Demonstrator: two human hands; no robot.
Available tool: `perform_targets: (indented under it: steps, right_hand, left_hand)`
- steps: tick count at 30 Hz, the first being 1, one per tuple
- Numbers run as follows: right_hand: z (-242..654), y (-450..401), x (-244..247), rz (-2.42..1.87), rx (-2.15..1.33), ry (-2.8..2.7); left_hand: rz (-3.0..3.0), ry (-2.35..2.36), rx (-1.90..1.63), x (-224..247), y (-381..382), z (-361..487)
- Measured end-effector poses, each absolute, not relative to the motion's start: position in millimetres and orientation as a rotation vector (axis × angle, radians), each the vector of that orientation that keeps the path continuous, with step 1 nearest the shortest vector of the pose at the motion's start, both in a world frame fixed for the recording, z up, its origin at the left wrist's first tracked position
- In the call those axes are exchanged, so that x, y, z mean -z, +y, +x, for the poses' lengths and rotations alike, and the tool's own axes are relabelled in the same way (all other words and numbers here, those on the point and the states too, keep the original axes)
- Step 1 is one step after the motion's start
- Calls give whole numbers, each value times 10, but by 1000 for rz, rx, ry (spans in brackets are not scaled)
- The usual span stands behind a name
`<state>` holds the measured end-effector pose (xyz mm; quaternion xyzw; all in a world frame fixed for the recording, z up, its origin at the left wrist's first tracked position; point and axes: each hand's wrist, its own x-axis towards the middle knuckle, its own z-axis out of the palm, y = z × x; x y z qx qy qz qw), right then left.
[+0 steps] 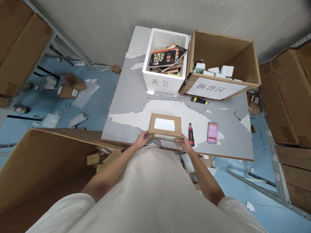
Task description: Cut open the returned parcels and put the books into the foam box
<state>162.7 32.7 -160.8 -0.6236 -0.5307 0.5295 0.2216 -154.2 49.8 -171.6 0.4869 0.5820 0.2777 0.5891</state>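
A small brown cardboard box [152, 124] with a white label on top is at the near edge of the table, between my two hands. My left hand [143, 139] grips its near left corner, fingers bent against the side. At the near right corner, my right hand [185, 143] holds the box with its fingertips. Just right of the box lies a red and black box cutter [191, 134]. A pink blurred rectangular item [212, 132] sits further right. Beyond them rests a yellow and black box cutter [199, 101].
At the back of the table [123, 97] stand a white foam box [161, 83] of books and a large carton [222, 84] holding small white boxes. A big open carton [48, 155] is at my left. Shelves with cartons [279, 97] flank both sides; scraps litter the blue floor.
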Motion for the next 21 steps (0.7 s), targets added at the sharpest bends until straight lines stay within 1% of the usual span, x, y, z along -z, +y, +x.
perform_targets:
  steps: [5,10,13,16,19,21]
  right_hand:
    - [1646,601,1334,-1821,-1277,-1537]
    - [1523,950,1236,-1980,-1104,-1516]
    - [1515,1086,1280,-1955,-1106,-1492]
    - [1662,1025,1383,-1939,-1041,-1483]
    - [1935,749,1572,-2142,-851,-1499]
    - [2121,532,1758,-2330,-735,-1552]
  left_hand:
    - [1352,1522,-640,1433,762,-1455]
    - [1452,1692,-537,1327,1122,-1307]
    - [1465,1729,-507,1322,1273,-1260]
    - [1477,1782,-516,1304,1306,-1208]
    - [1494,1890,-594,1249,1246,-1124]
    - [1611,1967,-722,1205,1201,-1059]
